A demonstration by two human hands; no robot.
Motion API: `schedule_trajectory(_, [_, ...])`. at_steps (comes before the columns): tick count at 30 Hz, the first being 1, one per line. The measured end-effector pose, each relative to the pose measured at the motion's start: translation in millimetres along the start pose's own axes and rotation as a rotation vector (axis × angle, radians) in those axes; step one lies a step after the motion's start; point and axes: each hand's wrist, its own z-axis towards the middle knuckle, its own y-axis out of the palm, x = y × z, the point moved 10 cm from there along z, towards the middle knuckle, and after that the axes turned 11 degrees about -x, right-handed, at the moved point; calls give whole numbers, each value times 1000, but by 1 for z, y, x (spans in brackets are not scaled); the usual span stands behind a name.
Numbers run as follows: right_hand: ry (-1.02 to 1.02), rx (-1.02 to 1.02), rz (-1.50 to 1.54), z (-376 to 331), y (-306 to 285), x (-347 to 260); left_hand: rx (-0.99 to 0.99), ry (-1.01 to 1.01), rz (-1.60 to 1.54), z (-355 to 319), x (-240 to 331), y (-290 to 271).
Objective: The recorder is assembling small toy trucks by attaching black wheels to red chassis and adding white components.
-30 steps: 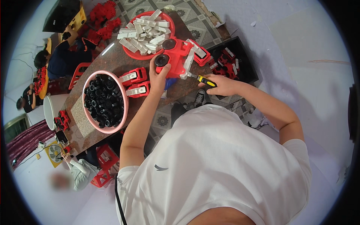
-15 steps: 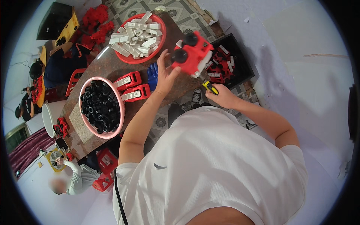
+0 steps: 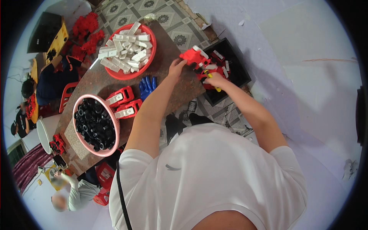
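Holding red piece (image 3: 194, 57) and screwdriver (image 3: 209, 74), wearing logoed shirt (image 3: 226, 168).

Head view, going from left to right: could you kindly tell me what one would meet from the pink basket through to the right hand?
Pink basket, blue glove, left hand, red toy, right hand.

Red toy (image 3: 191, 57): smooth plastic, soft sheen
Screwdriver (image 3: 209, 73): handle of yellow and black plastic
2 spare toys (image 3: 135, 107): red plastic, slightly glossy
White bars (image 3: 130, 50): smooth, hard-looking plastic
Basin (image 3: 153, 53): red plastic, smooth rim
Wheels (image 3: 94, 124): black, plastic or rubber, unclear which
Basket (image 3: 116, 138): pink plastic
Glove (image 3: 147, 87): blue, rubbery-looking
Bench (image 3: 166, 43): speckled, stone-like, polished
Crate (image 3: 241, 76): black, matt
Shirt (image 3: 230, 165): white cloth, matt
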Motion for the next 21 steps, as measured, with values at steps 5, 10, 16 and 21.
schedule_trajectory(5, [-134, -70, -214, 44, 65, -13, 15, 171, 427, 48, -35, 6])
schedule_trajectory(10, [-118, -184, -46, 21, 114, -16, 136, 425, 1048, 5, -11, -5])
schedule_trajectory(16, [-82, -87, 294, -10, 118, 96, -116, 187, 1795, -31, -31, -16])
schedule_trajectory(21, [190, 29, 101, -31, 114, 228, -139, -3, 1956, -25, -38, -14])
